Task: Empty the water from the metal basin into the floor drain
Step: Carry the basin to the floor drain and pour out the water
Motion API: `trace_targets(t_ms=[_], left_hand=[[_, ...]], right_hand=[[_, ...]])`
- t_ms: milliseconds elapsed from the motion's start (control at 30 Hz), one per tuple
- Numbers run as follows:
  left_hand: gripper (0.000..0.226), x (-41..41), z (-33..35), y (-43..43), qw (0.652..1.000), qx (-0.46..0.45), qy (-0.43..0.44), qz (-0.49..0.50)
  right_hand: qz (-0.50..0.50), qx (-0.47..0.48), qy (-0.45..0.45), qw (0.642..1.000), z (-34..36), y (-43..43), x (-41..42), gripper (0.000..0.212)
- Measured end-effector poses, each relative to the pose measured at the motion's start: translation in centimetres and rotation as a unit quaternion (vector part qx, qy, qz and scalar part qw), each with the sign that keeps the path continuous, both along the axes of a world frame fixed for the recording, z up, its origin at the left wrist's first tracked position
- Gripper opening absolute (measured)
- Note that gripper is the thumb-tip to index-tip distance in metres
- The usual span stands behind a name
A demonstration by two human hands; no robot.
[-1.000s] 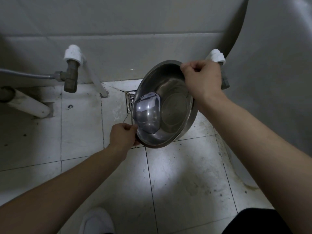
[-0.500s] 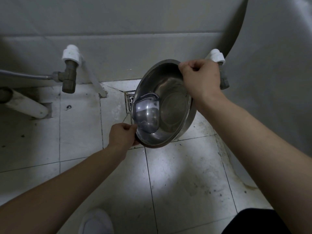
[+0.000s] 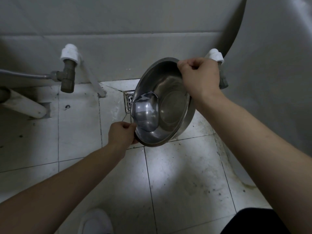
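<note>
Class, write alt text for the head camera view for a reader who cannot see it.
A person holds a round steel basin tilted above a square metal floor drain in a white tiled floor, water pooled at its lowered left edge. The left hand pinches the near rim; the right hand grips the far rim. A brass valve hangs at left.
</note>
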State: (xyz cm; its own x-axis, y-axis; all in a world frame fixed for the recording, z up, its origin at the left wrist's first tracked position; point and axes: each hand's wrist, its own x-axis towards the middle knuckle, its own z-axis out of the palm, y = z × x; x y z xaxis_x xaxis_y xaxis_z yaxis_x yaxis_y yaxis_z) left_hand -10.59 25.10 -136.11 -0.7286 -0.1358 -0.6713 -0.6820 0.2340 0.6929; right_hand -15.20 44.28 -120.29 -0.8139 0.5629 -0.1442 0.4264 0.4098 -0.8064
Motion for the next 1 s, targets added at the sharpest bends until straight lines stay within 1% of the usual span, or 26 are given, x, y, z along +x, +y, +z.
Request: trace_targets(t_ms=[833,1000], left_hand=[[0.023,0.2,0.2,0.1,1.0,0.014,0.001,-0.011],[0.019,0.1,0.1,0.1,1.0,0.013,0.0,-0.014]], right_hand=[[-0.006,-0.005,0.008,1.0,1.0,-0.7,0.3,0.035],[-0.007,-0.002,0.007,1.0,1.1,-0.8,0.3,0.035]])
